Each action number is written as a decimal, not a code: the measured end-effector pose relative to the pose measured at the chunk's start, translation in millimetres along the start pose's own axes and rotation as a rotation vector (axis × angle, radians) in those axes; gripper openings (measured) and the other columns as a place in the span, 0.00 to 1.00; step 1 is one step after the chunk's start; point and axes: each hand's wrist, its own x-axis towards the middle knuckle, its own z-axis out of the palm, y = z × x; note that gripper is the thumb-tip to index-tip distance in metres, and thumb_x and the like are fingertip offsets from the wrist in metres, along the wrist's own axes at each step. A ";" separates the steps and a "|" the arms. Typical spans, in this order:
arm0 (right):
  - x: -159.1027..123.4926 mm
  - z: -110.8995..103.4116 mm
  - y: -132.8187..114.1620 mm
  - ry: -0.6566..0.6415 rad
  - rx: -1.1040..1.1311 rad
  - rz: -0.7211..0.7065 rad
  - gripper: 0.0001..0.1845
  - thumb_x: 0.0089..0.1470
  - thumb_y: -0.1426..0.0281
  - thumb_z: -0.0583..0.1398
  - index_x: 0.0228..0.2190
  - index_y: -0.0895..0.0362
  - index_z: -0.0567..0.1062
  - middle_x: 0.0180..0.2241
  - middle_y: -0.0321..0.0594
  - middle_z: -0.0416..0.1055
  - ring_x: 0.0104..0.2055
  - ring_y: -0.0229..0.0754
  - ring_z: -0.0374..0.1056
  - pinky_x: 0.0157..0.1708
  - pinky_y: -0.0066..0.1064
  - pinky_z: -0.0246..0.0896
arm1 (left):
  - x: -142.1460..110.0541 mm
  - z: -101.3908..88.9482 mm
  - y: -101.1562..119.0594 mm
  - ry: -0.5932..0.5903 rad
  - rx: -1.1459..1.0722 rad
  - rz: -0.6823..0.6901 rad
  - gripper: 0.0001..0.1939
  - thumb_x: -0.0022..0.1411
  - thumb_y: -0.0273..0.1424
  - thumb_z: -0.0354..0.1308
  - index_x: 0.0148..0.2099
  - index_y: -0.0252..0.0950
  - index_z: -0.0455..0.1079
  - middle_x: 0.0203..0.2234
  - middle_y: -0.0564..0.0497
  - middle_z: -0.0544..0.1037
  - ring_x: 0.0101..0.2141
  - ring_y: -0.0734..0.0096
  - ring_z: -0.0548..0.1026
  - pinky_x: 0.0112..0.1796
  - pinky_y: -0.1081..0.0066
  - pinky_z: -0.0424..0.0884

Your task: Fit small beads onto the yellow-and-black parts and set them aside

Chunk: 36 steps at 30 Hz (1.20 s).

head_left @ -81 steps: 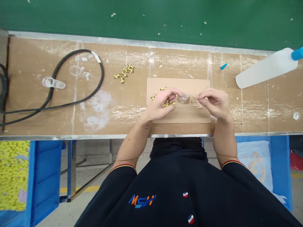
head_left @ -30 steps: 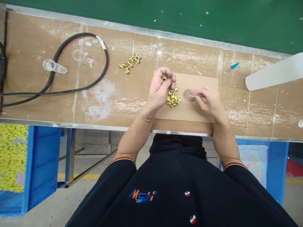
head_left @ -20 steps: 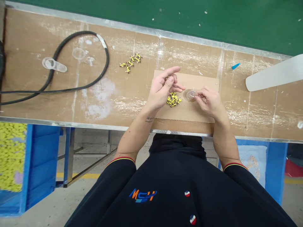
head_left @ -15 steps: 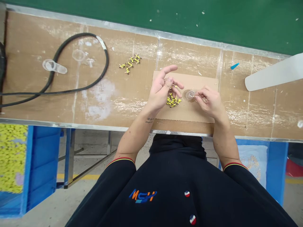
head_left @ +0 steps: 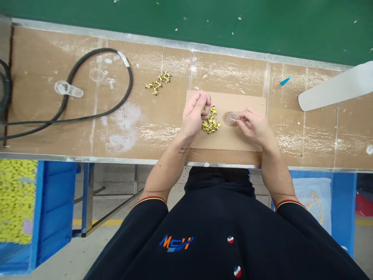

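My left hand (head_left: pixel 194 116) is closed in a fist, thumb over the curled fingers; whatever it holds is hidden. Beside and partly behind it lies a pile of small yellow-and-black parts (head_left: pixel 211 125) on a cardboard sheet (head_left: pixel 227 142). My right hand (head_left: pixel 254 125) is closed, thumb and forefinger pinched at the edge of a small round clear cup (head_left: pixel 232 118). Several tiny pale pieces (head_left: pixel 248 124) show among its curled fingers. What sits between the pinching fingertips is too small to tell.
More yellow-and-black parts (head_left: pixel 159 82) lie farther left. A black cable (head_left: pixel 131 77) loops near a clear plastic piece (head_left: pixel 76 91). To the right are a blue cone-shaped tip (head_left: pixel 285 81) and a long white object (head_left: pixel 335 87). Blue bins (head_left: pixel 55 202) stand below the table.
My left hand's fingers, spread half a second ago, have curled into a fist. My right hand stays by the cup, pinching. The whole view has shifted slightly.
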 end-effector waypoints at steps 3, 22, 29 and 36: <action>0.4 0.4 0.1 0.001 0.001 0.015 0.06 0.64 0.68 0.59 0.33 0.53 0.73 0.30 0.38 0.69 0.32 0.43 0.65 0.36 0.37 0.63 | 1.5 -1.4 -4.1 0.027 -0.004 0.016 0.27 0.63 0.59 0.63 0.34 0.40 0.66 0.20 0.60 0.54 0.19 0.82 0.51 0.20 0.76 0.53; 2.2 -3.2 -3.6 0.069 0.046 -0.006 0.07 0.63 0.68 0.61 0.32 0.53 0.74 0.29 0.38 0.71 0.30 0.41 0.65 0.32 0.36 0.62 | -1.0 0.5 -3.1 0.089 0.034 0.006 0.27 0.49 0.50 0.78 0.35 0.37 0.70 0.28 0.55 0.79 0.29 0.80 0.79 0.34 0.77 0.77; -1.6 -11.2 -19.2 0.294 0.237 0.022 0.14 0.65 0.57 0.62 0.30 0.51 0.75 0.24 0.35 0.67 0.27 0.39 0.62 0.28 0.37 0.59 | -11.7 15.4 -8.2 -0.028 -0.060 -0.095 0.25 0.49 0.45 0.79 0.38 0.36 0.72 0.31 0.53 0.84 0.33 0.76 0.84 0.36 0.77 0.80; -0.8 -7.2 -27.1 0.372 0.406 0.018 0.18 0.63 0.51 0.64 0.29 0.51 0.74 0.24 0.35 0.65 0.26 0.38 0.61 0.27 0.36 0.59 | -24.5 35.3 -8.3 -0.174 -0.170 -0.164 0.19 0.52 0.38 0.79 0.42 0.36 0.78 0.35 0.50 0.86 0.36 0.73 0.86 0.38 0.76 0.82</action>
